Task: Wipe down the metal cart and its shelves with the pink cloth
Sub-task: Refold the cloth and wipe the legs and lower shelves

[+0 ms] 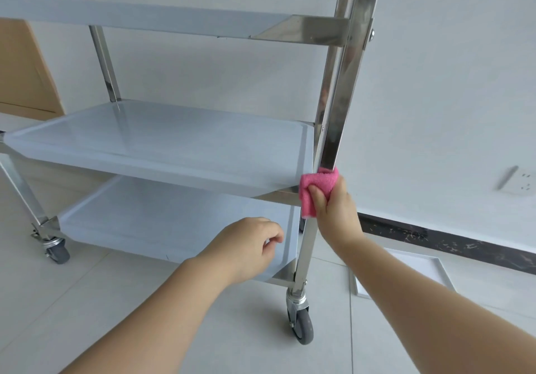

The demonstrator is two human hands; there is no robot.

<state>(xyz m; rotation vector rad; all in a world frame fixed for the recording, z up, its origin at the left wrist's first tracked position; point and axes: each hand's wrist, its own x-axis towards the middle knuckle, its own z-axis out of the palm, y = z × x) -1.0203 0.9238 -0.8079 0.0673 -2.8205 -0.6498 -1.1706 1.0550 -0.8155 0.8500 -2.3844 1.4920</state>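
Centre right: right hand [333, 205] grips cloth [314, 189] wrapped on cart [333, 106] post
Lower centre: left hand [249, 243] near bottom shelf [162, 222], fingers loosely curled, holding nothing

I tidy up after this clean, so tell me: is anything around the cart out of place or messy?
Yes. A white tray lies on the floor by the wall, off the cart. Small brownish flecks are scattered along the dark baseboard.
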